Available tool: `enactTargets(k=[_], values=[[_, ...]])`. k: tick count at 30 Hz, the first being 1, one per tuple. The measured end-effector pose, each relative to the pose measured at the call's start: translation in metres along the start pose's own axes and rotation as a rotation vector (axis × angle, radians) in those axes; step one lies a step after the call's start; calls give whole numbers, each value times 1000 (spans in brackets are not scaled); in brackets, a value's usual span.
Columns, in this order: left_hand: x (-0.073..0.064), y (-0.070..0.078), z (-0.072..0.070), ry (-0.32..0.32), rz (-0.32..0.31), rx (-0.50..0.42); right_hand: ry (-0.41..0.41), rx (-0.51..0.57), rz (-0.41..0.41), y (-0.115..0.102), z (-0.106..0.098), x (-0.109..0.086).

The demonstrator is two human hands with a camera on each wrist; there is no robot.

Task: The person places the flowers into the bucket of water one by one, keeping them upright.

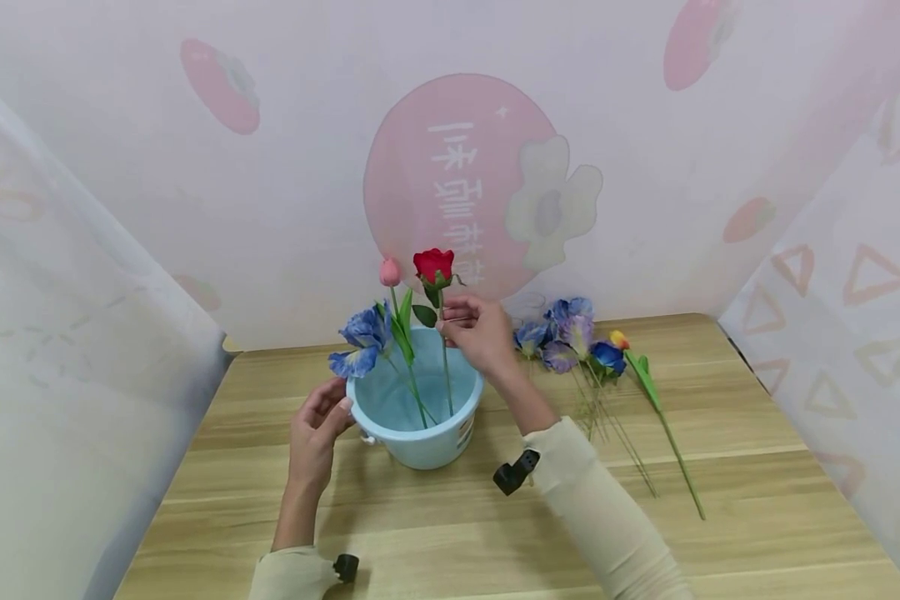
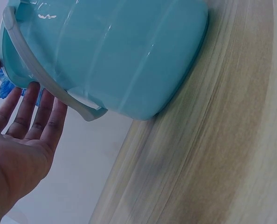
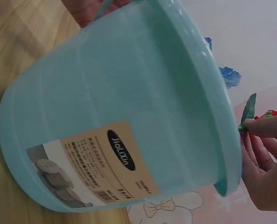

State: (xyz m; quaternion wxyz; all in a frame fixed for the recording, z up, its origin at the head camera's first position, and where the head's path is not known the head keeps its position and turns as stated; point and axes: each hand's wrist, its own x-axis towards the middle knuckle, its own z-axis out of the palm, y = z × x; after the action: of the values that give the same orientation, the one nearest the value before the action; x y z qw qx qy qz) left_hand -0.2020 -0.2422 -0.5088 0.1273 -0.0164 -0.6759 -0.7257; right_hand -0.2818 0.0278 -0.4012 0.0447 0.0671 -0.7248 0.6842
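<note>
A light blue bucket (image 1: pixel 420 450) stands upright on the wooden table. At its left rim my left hand (image 1: pixel 317 429) holds on, thumb by the lip and fingers against the outer wall under it. My right hand (image 1: pixel 480 333) pinches the stem of a red rose (image 1: pixel 433 265) between thumb and fingers, above the far right of the bucket. The lower stem of the rose reaches down inside. A pink tulip (image 1: pixel 390 272) and a blue iris (image 1: pixel 365 337) stand in the bucket, leaning left. In the right wrist view the rose (image 3: pixel 269 114) is mostly hidden behind the hand.
Right of the bucket lie several blue and purple artificial flowers (image 1: pixel 570 321), a dark blue flower (image 1: pixel 608 358) and a yellow-orange tulip (image 1: pixel 619 339), their stems toward the front. A printed cloth wall (image 1: pixel 307 208) rises behind the table. The bucket's pale handle (image 2: pixel 50 86) hangs down.
</note>
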Motion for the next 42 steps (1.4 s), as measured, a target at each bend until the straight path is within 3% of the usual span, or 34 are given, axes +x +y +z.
enactTargets(k=[10,22,29,42], values=[[-2,-1,0,-5,3,-1,-15,-57,-3,11,12,-3],[-1,0,-1,-10,14,-18,-23,-153,-19,7,23,-2],[-1,-1,-1,-17,19,-21,-67,-201,15,6,28,2],[-2,0,1,-12,22,-26,-56,-398,13,7,34,2]])
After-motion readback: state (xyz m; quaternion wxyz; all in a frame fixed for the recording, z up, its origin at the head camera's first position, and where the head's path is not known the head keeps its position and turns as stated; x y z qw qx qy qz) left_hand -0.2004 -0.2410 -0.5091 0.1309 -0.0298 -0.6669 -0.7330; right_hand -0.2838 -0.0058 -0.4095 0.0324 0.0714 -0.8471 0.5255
